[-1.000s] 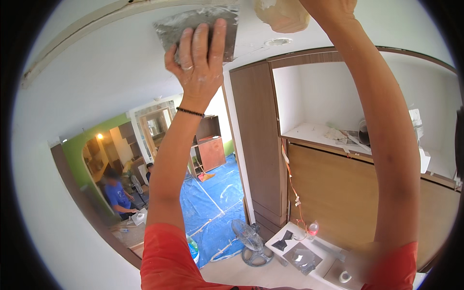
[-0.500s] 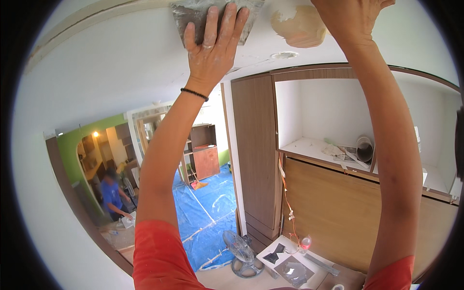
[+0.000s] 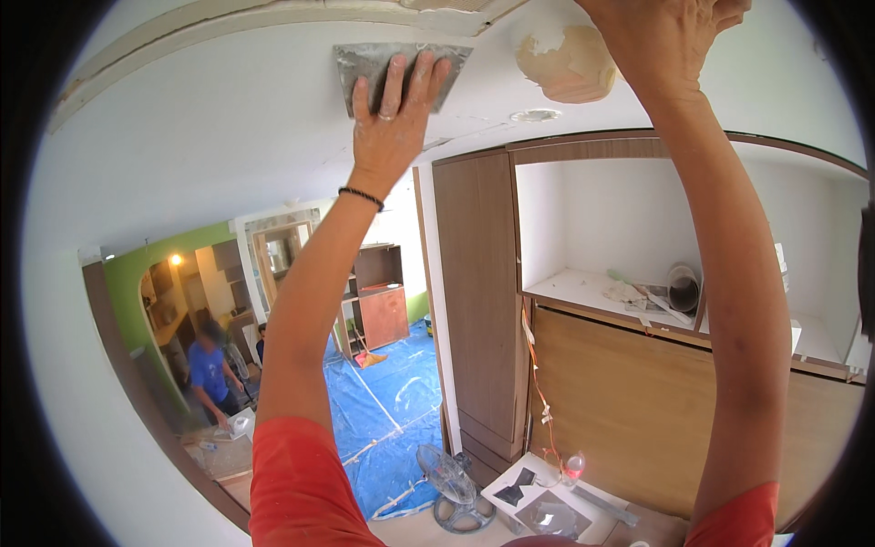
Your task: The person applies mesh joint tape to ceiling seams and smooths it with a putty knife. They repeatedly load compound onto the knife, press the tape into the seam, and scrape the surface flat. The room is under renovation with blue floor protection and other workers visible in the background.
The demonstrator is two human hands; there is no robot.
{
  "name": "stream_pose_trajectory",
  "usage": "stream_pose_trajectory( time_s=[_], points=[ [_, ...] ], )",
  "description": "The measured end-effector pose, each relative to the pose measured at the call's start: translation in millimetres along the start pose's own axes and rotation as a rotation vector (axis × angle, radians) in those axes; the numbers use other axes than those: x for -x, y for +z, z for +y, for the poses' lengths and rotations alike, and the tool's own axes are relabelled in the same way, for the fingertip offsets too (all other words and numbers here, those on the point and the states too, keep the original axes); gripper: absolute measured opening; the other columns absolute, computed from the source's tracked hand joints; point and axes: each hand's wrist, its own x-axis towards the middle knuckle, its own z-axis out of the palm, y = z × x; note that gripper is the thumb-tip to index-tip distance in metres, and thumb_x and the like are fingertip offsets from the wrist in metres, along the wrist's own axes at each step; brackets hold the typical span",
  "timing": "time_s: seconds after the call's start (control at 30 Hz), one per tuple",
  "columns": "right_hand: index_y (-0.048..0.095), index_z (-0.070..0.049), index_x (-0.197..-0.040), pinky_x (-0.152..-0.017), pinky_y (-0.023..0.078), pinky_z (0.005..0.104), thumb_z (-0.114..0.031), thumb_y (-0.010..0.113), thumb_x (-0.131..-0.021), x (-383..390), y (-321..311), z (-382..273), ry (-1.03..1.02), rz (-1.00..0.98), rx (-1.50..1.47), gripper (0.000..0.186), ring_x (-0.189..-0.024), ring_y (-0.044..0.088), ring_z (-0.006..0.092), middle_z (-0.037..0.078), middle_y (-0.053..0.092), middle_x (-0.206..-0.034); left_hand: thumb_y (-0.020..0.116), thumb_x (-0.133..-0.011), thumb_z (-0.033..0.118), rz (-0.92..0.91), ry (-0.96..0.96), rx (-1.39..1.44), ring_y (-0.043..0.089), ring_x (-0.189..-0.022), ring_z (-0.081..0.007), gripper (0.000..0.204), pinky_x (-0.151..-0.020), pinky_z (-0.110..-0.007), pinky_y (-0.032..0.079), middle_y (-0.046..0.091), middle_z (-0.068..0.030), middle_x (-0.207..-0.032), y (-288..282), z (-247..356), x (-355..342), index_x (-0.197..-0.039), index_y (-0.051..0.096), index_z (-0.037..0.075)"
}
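White ceiling (image 3: 228, 118) overhead, blue floor sheet far below. Your left hand (image 3: 394, 118) presses the grey trowel (image 3: 401, 68) flat to the ceiling, fingers (image 3: 394, 87) spread across its back. To its right, a tan patch (image 3: 570, 68) looks unfinished. Your right hand (image 3: 665, 36) sits beside it; its fingers, I cannot tell.

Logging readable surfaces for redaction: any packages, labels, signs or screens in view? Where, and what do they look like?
No signs or screens show.
Small bottle: on the low white table below, clear with a pinkish cap; any label too small to tell.
Grey bucket-like container: on the white cabinet shelf, tipped on its side; no label visible.
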Motion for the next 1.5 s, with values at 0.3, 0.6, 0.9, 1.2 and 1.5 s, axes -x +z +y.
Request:
stream_pose_trajectory(
  time_s=[0.3,0.6,0.9,1.2,1.5],
  points=[
    [0.015,-0.019,-0.164,-0.127,0.015,0.0547,-0.041,0.100,-0.039,1,-2,-3,0.017,-0.021,0.004,0.153,-0.155,0.011,0.0388,0.014,0.015,-0.169,0.055,-0.091,0.011,0.112,-0.066,0.030,0.032,-0.152,-0.0229,0.064,-0.124,-0.056,0.016,0.039,0.0047,-0.163,-37,4,-46,-0.153,0.051,0.026],
    [0.014,-0.017,-0.164,-0.126,0.015,0.0547,-0.041,0.100,-0.044,-3,-5,-3,-0.013,-0.031,0.004,0.149,-0.155,0.010,0.0411,0.016,0.015,-0.168,0.054,-0.091,0.008,-0.044,0.028,-0.004,0.030,-0.153,-0.0225,0.068,-0.124,-0.056,0.015,0.038,0.0045,-0.164,-10,-1,-8,-0.155,0.047,0.026],
    [0.013,-0.016,-0.164,-0.126,0.014,0.0553,-0.039,0.100,-0.046,-2,-12,-5,0.022,-0.084,0.003,0.148,-0.155,0.008,0.0417,0.017,0.014,-0.168,0.055,-0.090,0.007,0.050,-0.066,0.103,0.032,-0.151,-0.0226,0.066,-0.123,-0.053,0.013,0.043,0.0053,-0.161,-47,8,-51,-0.154,0.050,0.025],
    [0.009,-0.013,-0.164,-0.124,0.013,0.0589,-0.046,0.099,-0.050,-16,-44,-24,0.085,-0.294,-0.088,0.148,-0.154,0.006,0.0459,0.021,0.011,-0.167,0.053,-0.092,0.014,-0.230,0.138,-0.052,0.027,-0.154,-0.0263,0.073,-0.121,-0.056,0.020,0.031,-0.0001,-0.167,-12,0,14,-0.162,0.035,0.024],
    [0.019,-0.001,-0.161,-0.120,0.018,0.0582,-0.048,0.084,-0.078,-19,-60,-13,0.054,-0.311,-0.198,0.115,-0.149,0.016,0.0477,0.025,0.019,-0.163,0.052,-0.080,-0.013,-0.174,-0.295,0.533,0.038,-0.147,-0.0294,0.077,-0.120,-0.047,0.026,0.044,-0.0113,-0.158,-118,-9,43,-0.154,0.046,0.009]
  ],
)
